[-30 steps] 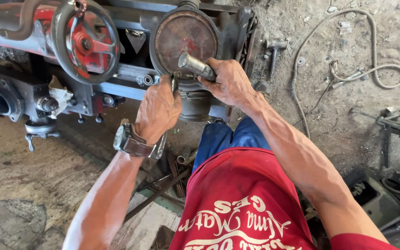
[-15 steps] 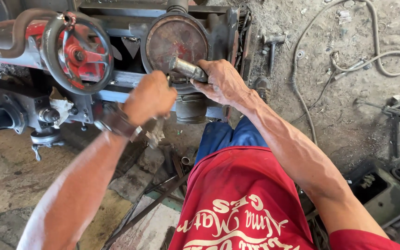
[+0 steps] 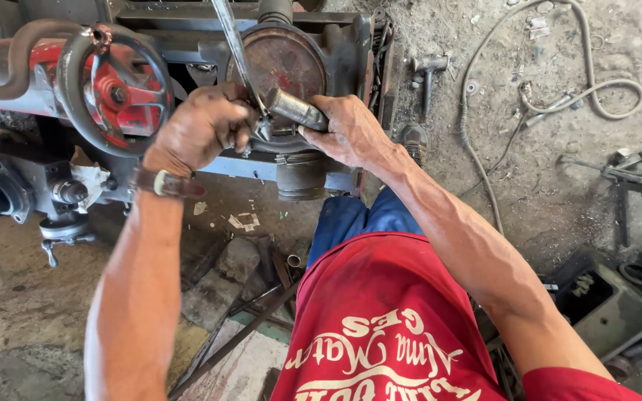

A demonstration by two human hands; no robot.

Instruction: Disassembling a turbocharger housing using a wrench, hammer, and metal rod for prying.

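Observation:
My right hand (image 3: 347, 132) grips a short grey metal cylinder (image 3: 293, 108), held level in front of the round rusty plate (image 3: 280, 59) of a dark machine. My left hand (image 3: 200, 128), with a brown-strapped watch on the wrist, is closed around a long flat metal bar (image 3: 230, 37) that rises to the top edge of the frame. The bar's lower end meets the left end of the cylinder. A red and black handwheel (image 3: 117, 89) sits just left of my left hand.
A hammer (image 3: 428, 70) stands on the dirty concrete floor right of the machine. A grey hose (image 3: 581, 89) loops across the floor at the upper right. Metal scraps and bars (image 3: 250, 312) lie under my left arm. A green metal box (image 3: 611, 304) sits low right.
My left hand rose from below the cylinder to its left end and now grips the long flat bar, which was not visible earlier. The right hand stays on the cylinder.

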